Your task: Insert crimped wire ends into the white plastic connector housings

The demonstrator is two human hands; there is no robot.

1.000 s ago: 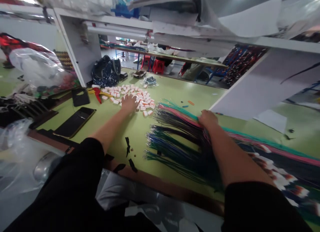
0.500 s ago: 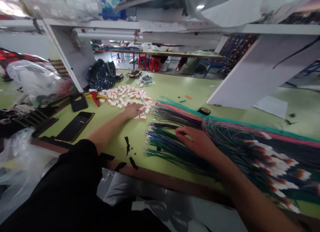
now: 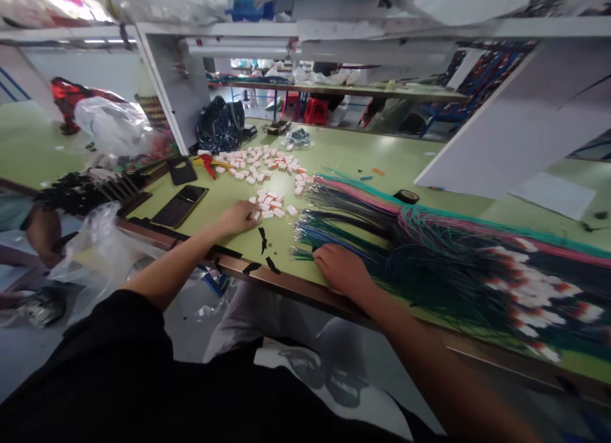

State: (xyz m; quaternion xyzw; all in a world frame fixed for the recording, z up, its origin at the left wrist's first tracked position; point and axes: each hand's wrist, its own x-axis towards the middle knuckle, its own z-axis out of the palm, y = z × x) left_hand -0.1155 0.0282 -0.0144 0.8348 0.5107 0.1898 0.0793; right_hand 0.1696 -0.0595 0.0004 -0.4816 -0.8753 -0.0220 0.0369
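Observation:
My left hand (image 3: 237,217) rests on the bench at the near-left edge of a small cluster of white and orange connector housings (image 3: 271,202). Its fingers are bent together against the housings, and whatever they pinch is hidden. Farther back lies a larger scatter of the same housings (image 3: 258,156). My right hand (image 3: 341,266) is closed over the nearest bundle of green wires (image 3: 301,254), close to their metal-tipped ends. Beside it, blue and dark wires (image 3: 329,236) lie in loose bundles, with pink and teal wires (image 3: 353,191) behind them.
A phone (image 3: 179,206), a dark flat case (image 3: 181,170) and red-yellow pliers (image 3: 209,165) lie at left. Black tape scraps (image 3: 263,240) are near the front edge. A tape roll (image 3: 405,196) sits behind the wires; white-ended harnesses (image 3: 529,287) lie right. An upright panel (image 3: 496,118) stands behind.
My left hand has drawn a cluster of housings nearer, apart from the larger scatter. My right hand has come down toward the front edge, onto the green wires. The camera view has shifted.

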